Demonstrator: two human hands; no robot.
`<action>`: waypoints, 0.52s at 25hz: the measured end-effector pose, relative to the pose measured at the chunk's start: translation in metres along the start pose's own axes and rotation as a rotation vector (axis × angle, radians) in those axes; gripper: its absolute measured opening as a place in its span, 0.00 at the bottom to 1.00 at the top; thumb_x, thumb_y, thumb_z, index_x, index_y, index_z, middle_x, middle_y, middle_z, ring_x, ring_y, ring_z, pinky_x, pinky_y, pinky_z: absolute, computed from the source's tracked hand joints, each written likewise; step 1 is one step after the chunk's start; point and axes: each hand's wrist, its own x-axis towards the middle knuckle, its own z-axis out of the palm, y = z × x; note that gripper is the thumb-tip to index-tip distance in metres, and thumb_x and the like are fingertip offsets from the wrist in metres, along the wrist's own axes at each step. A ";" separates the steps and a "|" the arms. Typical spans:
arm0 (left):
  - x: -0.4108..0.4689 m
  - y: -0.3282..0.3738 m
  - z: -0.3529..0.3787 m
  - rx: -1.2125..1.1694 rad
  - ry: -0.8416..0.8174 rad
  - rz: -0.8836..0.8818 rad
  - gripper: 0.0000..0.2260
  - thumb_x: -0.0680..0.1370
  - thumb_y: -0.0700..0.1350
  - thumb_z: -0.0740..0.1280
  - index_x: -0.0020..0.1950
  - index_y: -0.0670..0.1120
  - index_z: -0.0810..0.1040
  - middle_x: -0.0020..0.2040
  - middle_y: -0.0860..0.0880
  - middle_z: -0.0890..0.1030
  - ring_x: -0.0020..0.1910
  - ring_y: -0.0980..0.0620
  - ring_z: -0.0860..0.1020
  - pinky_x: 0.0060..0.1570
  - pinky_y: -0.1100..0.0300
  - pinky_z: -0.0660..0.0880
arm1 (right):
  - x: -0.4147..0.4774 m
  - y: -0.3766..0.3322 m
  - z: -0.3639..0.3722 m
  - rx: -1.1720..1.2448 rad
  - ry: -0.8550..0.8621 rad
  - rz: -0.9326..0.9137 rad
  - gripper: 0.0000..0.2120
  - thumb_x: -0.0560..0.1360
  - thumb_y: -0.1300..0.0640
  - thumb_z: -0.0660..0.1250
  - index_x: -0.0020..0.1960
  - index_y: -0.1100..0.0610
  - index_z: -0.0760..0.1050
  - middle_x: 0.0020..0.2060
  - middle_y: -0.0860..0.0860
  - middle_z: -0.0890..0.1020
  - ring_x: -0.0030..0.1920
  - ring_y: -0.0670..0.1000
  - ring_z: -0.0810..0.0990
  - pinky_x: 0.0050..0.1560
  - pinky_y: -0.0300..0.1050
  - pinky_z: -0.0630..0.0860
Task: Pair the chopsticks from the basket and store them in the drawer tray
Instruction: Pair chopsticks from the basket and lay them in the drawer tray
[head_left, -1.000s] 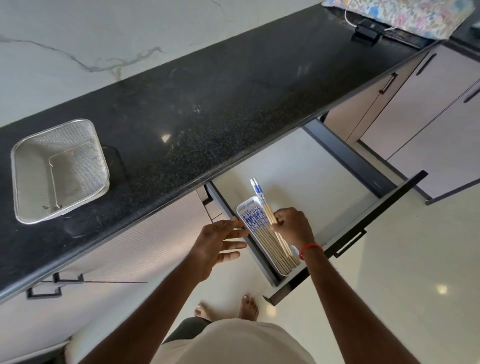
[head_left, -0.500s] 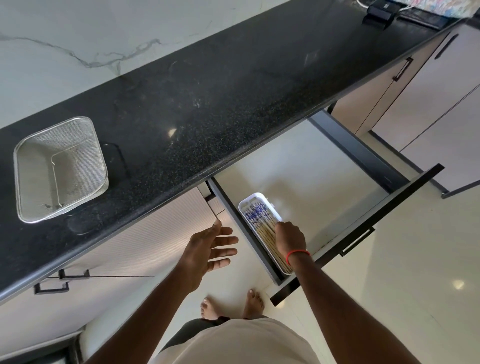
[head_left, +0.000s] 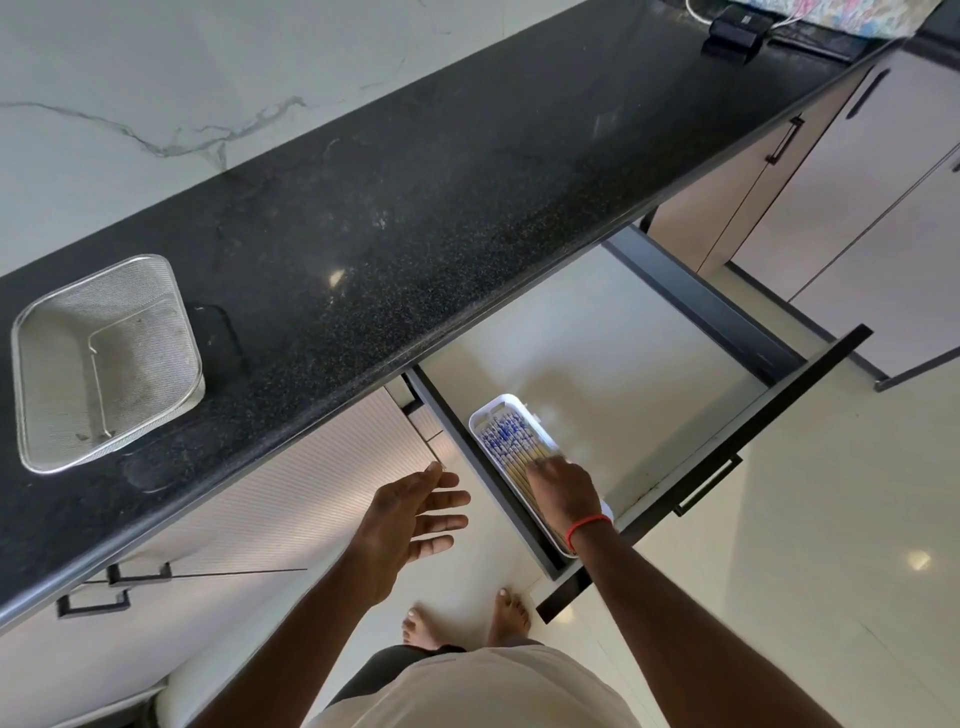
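Note:
A white tray (head_left: 500, 404) lies at the left front of the open drawer (head_left: 644, 364). Several wooden chopsticks (head_left: 506, 440) with blue-patterned ends lie side by side in it. My right hand (head_left: 563, 486), with a red band at the wrist, rests fingers-down on the near part of the chopsticks and hides that end of the tray. My left hand (head_left: 415, 512) hovers open, palm turned right, in front of the cabinet left of the drawer, holding nothing. The metal mesh basket (head_left: 31, 384) stands on the black counter at the far left with no chopsticks visible in it.
The black granite counter (head_left: 415, 208) overhangs the drawer's back. The drawer's dark front panel (head_left: 727, 457) with its handle juts out to the right. Cabinet doors (head_left: 883, 208) stand at the right. A black device (head_left: 732, 31) with a cable sits at the counter's far end. My bare feet (head_left: 467, 621) are on the tiled floor.
My right hand has lowered the pair of chopsticks it held above the tray down among the others and now lies flat on them. My left hand has drawn back from the tray and opened.

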 end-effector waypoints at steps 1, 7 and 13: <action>0.001 0.000 0.001 0.003 -0.005 -0.001 0.16 0.83 0.55 0.60 0.58 0.47 0.81 0.53 0.48 0.88 0.51 0.46 0.86 0.51 0.52 0.81 | -0.001 -0.002 0.001 -0.031 -0.036 -0.013 0.09 0.75 0.65 0.61 0.50 0.60 0.80 0.45 0.58 0.85 0.47 0.59 0.85 0.45 0.51 0.82; 0.005 0.004 0.010 -0.005 -0.029 -0.025 0.15 0.83 0.54 0.60 0.58 0.47 0.81 0.54 0.47 0.87 0.53 0.45 0.86 0.50 0.53 0.81 | -0.012 -0.004 -0.003 -0.074 -0.045 0.003 0.06 0.73 0.61 0.67 0.47 0.59 0.82 0.43 0.60 0.84 0.47 0.59 0.83 0.48 0.50 0.80; 0.005 0.003 0.010 -0.010 -0.031 -0.022 0.16 0.83 0.55 0.60 0.59 0.47 0.81 0.54 0.47 0.87 0.53 0.46 0.86 0.51 0.53 0.81 | -0.017 -0.003 -0.005 0.021 0.047 0.064 0.14 0.77 0.50 0.66 0.55 0.58 0.79 0.50 0.60 0.82 0.50 0.59 0.82 0.52 0.50 0.78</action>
